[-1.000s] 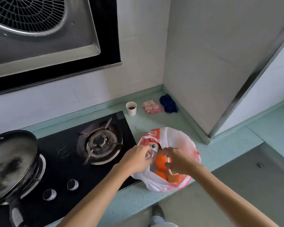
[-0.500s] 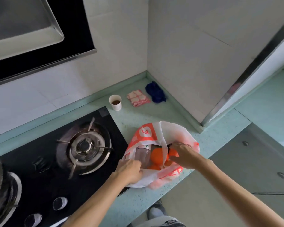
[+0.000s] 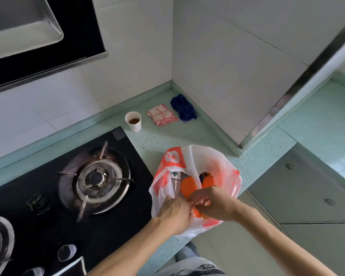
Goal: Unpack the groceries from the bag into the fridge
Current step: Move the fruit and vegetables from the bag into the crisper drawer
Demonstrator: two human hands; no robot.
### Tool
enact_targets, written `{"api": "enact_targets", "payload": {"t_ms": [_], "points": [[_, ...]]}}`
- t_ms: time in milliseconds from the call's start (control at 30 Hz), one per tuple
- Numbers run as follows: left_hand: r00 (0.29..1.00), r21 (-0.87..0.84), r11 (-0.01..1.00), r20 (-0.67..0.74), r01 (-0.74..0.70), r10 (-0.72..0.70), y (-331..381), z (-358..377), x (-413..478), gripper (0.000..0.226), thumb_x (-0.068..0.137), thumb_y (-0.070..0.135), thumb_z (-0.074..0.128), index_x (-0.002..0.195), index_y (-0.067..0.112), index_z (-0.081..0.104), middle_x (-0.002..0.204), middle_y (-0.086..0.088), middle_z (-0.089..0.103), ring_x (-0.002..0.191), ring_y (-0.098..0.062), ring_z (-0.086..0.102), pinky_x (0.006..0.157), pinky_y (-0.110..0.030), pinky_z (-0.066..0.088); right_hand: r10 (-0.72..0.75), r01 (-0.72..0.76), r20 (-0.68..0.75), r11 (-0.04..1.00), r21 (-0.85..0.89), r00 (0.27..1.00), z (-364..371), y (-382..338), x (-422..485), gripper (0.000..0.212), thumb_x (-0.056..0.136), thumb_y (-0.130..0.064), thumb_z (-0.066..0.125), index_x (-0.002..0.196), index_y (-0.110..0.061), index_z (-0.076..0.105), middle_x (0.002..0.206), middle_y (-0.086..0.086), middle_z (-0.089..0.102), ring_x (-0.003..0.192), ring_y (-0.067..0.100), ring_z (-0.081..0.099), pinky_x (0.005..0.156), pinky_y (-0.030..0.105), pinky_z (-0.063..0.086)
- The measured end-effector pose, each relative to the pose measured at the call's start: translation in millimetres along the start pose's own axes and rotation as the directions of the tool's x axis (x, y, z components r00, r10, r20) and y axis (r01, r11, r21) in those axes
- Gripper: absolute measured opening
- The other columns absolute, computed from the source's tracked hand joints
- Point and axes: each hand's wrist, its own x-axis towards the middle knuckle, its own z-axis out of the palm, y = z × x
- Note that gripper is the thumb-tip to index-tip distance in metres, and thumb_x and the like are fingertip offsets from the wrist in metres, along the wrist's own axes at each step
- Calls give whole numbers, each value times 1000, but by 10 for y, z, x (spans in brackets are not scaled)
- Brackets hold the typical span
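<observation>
Both left hand [image 3: 175,214] and right hand [image 3: 215,204] at bag [image 3: 225,166] rim, fingers [image 3: 202,202] pinching plastic, oranges [image 3: 188,186], bottle [image 3: 175,183] half hidden

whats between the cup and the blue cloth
A folded pink checked cloth lies between the cup and the blue cloth, in the head view.

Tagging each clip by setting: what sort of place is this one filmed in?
A home kitchen, most likely: a gas hob set into a countertop, an extractor hood above it, and tiled walls.
</observation>
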Motion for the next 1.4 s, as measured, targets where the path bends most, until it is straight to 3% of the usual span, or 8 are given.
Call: {"api": "enact_targets", "payload": {"t_ms": [167, 333, 467, 767, 933, 1133, 1267, 1400], "points": [[994, 1, 994, 42, 106, -106, -34, 48, 36, 24, 97, 13, 44, 100, 5, 67, 102, -19, 69, 100, -36, 62, 76, -34, 35, 80, -72, 32, 974, -214, 996, 34, 291, 0, 31, 85, -14, 54, 105, -29, 72, 104, -8, 71, 87, 7, 62, 80, 19, 49], [967, -45, 967, -17, 252, -253, -21, 88, 124, 36, 94, 45, 54, 106, 12, 60, 104, -11, 70, 99, -30, 67, 71, -31, 40, 180, -191, -64, 924, -331, 982, -89, 633, -116, 40, 82, -30, 65, 121, -31, 62, 116, -8, 62, 88, 5, 53, 75, 18, 40], [966, 12, 966, 26, 257, -258, 87, 174, 247, 56, 82, 52, 67, 119, 15, 49, 114, -9, 64, 105, -27, 64, 83, -35, 46, 254, -242, -21, 891, -385, 967, -22, 653, -124, 64, 71, -38, 74, 130, -27, 51, 113, -2, 57, 92, 18, 62, 75, 31, 52], [926, 184, 923, 108, 339, -362, 219, 258, 384, 78, 79, 46, 75, 140, 12, 39, 155, -29, 23, 130, -32, 50, 103, -41, 39, 261, -249, -48, 830, -498, 964, 202, 583, -7, 76, 64, -56, 79, 124, -20, 51, 96, 2, 43, 79, 19, 49, 65, 31, 47], [914, 199, 907, 93, 372, -395, 254, 334, 411, 89, 72, 52, 78, 141, 11, 38, 150, -25, 31, 126, -28, 51, 104, -40, 37, 217, -212, -27, 907, -363, 976, 213, 619, -8, 75, 66, -72, 63, 118, -20, 50, 104, 1, 63, 92, 22, 63, 78, 29, 49], [920, 9, 920, 20, 392, -392, 106, 271, 381, 96, 60, 60, 83, 136, 19, 41, 135, -10, 44, 118, -25, 52, 98, -37, 44, 244, -255, -74, 926, -278, 967, 124, 536, -39, 67, 69, -55, 66, 124, -23, 43, 108, 0, 63, 88, 21, 61, 68, 31, 50], [924, -179, 916, -72, 358, -375, -7, 119, 287, 117, 50, 75, 77, 141, 14, 35, 132, -8, 48, 117, -23, 53, 94, -39, 48, 225, -254, -123, 910, -327, 966, 79, 389, -93, 58, 78, -41, 63, 130, -20, 46, 122, 4, 51, 109, 29, 56, 80, 31, 47], [928, -351, 891, -125, 289, -351, -145, -69, 199, 98, 59, 61, 83, 133, 18, 36, 130, -4, 54, 114, -21, 58, 80, -27, 44, 254, -334, -332, 918, -212, 908, 111, 224, -197, 48, 74, -39, 53, 121, -30, 47, 91, 2, 47, 92, 28, 56, 73, 29, 46]]}}
